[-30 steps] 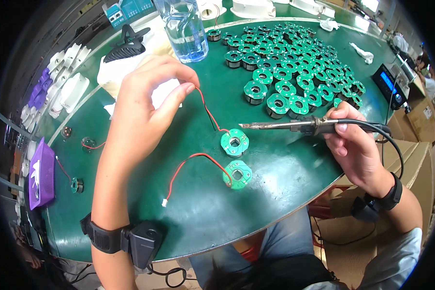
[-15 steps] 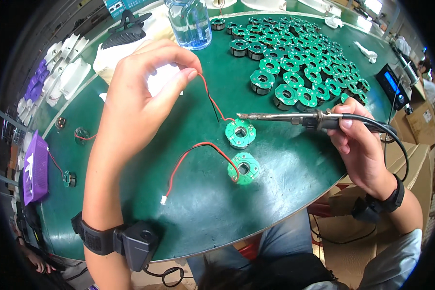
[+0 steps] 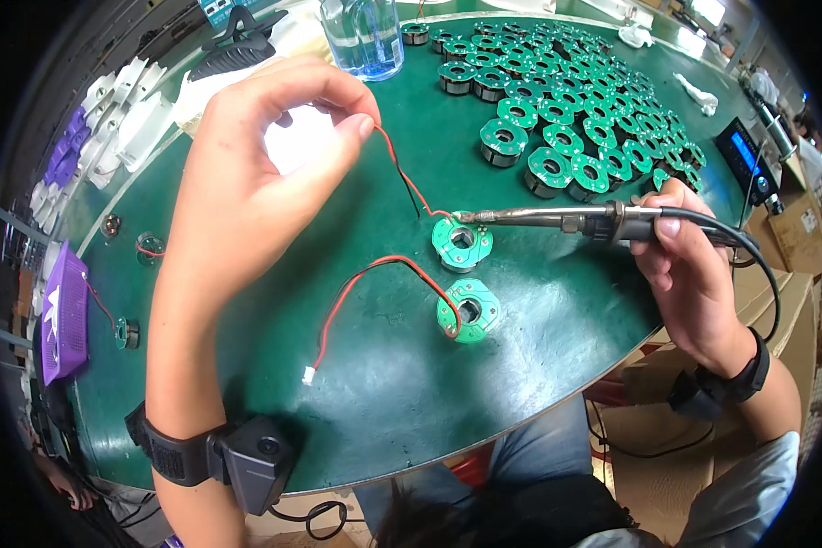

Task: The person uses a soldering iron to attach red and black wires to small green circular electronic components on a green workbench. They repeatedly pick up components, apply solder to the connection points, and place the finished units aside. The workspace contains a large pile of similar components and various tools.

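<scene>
My left hand (image 3: 274,173) pinches a thin red and black wire pair (image 3: 396,166) between thumb and forefinger. The red wire runs down to the top edge of a round green circuit board (image 3: 461,243) with a hole in its middle; the black wire's end hangs beside it. My right hand (image 3: 694,265) grips a soldering iron (image 3: 603,222) level from the right, its tip at the red wire's end on the board. Just nearer lies a second green board (image 3: 468,311), with a red and black wire (image 3: 347,288) that curves left to a small white connector (image 3: 309,375).
Many similar green boards (image 3: 557,137) crowd the green table's (image 3: 374,438) far right. A blue-lit soldering station (image 3: 745,163) stands at right. A clear water container (image 3: 363,41) is at the back, a purple basket (image 3: 64,315) at far left, and a wired part (image 3: 126,334) beside it.
The iron's tip has come down slightly and now meets the board's edge at the red wire. My left hand, still pinching the wires, has shifted a little left.
</scene>
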The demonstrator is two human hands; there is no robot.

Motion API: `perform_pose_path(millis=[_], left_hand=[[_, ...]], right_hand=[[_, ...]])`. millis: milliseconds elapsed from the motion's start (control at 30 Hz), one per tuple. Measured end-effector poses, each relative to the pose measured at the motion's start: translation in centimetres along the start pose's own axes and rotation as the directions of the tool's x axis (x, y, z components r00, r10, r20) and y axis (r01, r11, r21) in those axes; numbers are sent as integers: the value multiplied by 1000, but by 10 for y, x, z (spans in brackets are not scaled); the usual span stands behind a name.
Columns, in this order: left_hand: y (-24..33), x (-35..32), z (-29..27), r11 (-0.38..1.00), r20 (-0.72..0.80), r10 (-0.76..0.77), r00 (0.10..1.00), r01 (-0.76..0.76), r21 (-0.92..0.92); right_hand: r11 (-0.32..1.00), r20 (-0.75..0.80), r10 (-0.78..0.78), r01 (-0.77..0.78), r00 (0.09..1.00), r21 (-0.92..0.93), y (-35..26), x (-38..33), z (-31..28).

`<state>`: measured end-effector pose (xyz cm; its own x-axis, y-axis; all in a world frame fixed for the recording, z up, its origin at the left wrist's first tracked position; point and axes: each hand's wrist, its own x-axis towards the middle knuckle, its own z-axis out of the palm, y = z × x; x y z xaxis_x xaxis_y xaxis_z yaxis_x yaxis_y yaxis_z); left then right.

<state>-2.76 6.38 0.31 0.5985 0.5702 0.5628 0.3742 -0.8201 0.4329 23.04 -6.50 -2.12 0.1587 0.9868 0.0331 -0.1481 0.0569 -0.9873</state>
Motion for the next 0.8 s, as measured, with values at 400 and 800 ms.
perform_pose_path(millis=[400, 800], left_hand=[[2, -2, 0, 996, -21, 2, 1000, -4, -92], [2, -12, 3, 895, 131, -189, 973, 225, -385]], right_hand=[[991, -7, -76, 76, 997, 106, -18, 2, 16], [979, -14, -62, 64, 998, 194, 3, -2, 9]])
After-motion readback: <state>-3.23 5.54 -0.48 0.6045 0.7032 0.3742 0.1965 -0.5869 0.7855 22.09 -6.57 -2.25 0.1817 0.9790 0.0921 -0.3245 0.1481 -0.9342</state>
